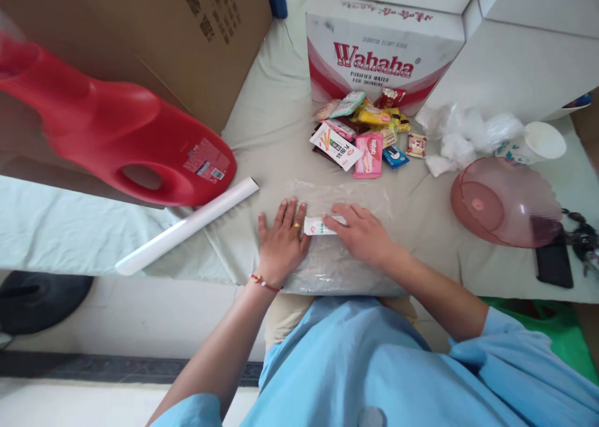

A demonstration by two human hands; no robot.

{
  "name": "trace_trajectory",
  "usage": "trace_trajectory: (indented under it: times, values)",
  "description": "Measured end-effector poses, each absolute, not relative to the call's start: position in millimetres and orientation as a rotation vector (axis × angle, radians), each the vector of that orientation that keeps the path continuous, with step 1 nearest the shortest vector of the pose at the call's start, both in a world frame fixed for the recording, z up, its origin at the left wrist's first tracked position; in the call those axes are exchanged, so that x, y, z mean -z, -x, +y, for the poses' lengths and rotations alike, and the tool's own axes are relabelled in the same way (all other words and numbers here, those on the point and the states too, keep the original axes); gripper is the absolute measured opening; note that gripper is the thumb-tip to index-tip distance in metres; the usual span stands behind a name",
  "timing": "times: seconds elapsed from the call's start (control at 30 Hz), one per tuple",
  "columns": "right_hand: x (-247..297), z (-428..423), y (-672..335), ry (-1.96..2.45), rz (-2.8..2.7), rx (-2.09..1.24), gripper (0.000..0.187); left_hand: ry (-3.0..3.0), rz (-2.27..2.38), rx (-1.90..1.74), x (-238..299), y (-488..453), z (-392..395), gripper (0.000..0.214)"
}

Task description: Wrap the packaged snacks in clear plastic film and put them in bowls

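Note:
A clear plastic bag (337,268) lies spread on the cloth in front of me. Flat on its left part rests my left hand (284,235), fingers stretched and a little apart, holding nothing. A small white snack packet (316,226) with red and green print lies on the bag, just right of my left fingers. My right hand (362,230) is over the packet's right end, thumb across its face and fingers curved along the upper edge; that end is partly hidden. Beyond the bag sits a pile of wrapped snacks, including a pink wafer packet (369,156) and a white packet (336,146).
At left a large red bottle (154,137) lies beside a white tube (187,227) and a cardboard box (206,58). A Wahaha carton (379,65) stands behind the snacks. At right are a pink translucent bowl (482,205), crumpled plastic (456,133), a paper cup (538,143) and a phone (555,265).

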State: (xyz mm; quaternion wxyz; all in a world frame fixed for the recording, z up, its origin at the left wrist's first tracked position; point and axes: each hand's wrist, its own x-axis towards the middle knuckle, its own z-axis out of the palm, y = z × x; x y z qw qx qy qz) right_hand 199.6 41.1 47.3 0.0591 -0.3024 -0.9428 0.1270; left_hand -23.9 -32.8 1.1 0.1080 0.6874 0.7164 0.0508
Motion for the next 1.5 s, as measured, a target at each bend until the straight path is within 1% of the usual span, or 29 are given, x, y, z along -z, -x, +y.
trace_trajectory:
  times: [0.03, 0.1, 0.13, 0.17, 0.3, 0.43, 0.5, 0.57, 0.67, 0.73, 0.8, 0.83, 0.93, 1.07, 1.13, 1.17, 1.27, 1.3, 1.33, 1.37, 1.43, 1.5]
  values:
    - [-43, 38, -197, 0.895, -2.921, -0.408, 0.046, -2.026, 2.104, -0.138, -2, 24, -33, 0.067]
    - [-39, 36, -197, 0.865, -2.985, -0.492, 0.063, -2.027, 2.101, -0.122, -3, 24, -33, 0.068]
    - [-38, 37, -199, 0.865, -2.988, -0.519, 0.068, -2.028, 2.102, -0.12, -4, 24, -33, 0.067]
    - [-37, 37, -200, 0.874, -2.986, -0.528, 0.067, -2.029, 2.106, -0.124, -4, 23, -33, 0.065]
    - [-33, 40, -204, 0.904, -2.962, -0.538, 0.048, -2.031, 2.129, -0.174, -3, 23, -33, 0.061]
    - [-27, 46, -207, 0.85, -2.921, -0.627, 0.043, -2.012, 2.131, -0.186, -2, 23, -32, 0.06]
    - [-29, 54, -209, 0.812, -2.888, -0.714, 0.038, -2.004, 2.131, -0.182, -2, 23, -32, 0.06]
    - [-37, 69, -206, 0.878, -2.81, -0.734, 0.034, -2.005, 2.132, -0.18, -2, 23, -32, 0.06]
    - [-52, 105, -192, 1.205, -2.599, -0.51, 0.038, -2.013, 2.135, -0.185, -1, 24, -32, 0.06]
    - [-58, 133, -177, 1.37, -2.495, -0.349, 0.047, -2.022, 2.133, -0.186, 0, 24, -32, 0.059]
    - [-58, 159, -161, 1.421, -2.531, -0.26, 0.058, -2.028, 2.134, -0.181, 0, 24, -32, 0.059]
    - [-57, 169, -155, 1.419, -2.582, -0.233, 0.058, -2.027, 2.136, -0.177, 0, 24, -32, 0.059]
    - [-54, 187, -149, 1.409, -2.67, -0.245, 0.036, -2.016, 2.142, -0.165, -2, 23, -32, 0.059]
    - [-60, 177, -178, 1.455, -2.364, -0.372, 0.04, -2.012, 2.148, -0.166, -4, 22, -32, 0.059]
    - [-63, 161, -199, 1.381, -2.264, -0.527, 0.038, -2.01, 2.155, -0.172, -3, 21, -32, 0.059]
    - [-62, 150, -209, 1.325, -2.245, -0.695, 0.036, -2.01, 2.158, -0.176, -3, 21, -33, 0.059]
    - [-51, 112, -228, 1.181, -2.21, -1.346, 0.035, -2.014, 2.159, -0.195, -2, 21, -33, 0.059]
    - [-47, 100, -229, 1.159, -2.237, -1.478, 0.033, -2.016, 2.158, -0.203, -2, 21, -33, 0.059]
    - [-43, 88, -229, 1.159, -2.3, -1.511, 0.031, -2.019, 2.155, -0.211, -2, 21, -33, 0.059]
    - [-41, 79, -227, 1.182, -2.39, -1.434, 0.029, -2.02, 2.155, -0.219, -2, 21, -33, 0.059]
    - [-41, 64, -220, 1.26, -2.565, -1.048, 0.026, -2.022, 2.155, -0.236, -2, 20, -33, 0.059]
    - [-47, 55, -212, 1.261, -2.669, -0.678, 0.031, -2.025, 2.153, -0.245, -2, 20, -33, 0.059]
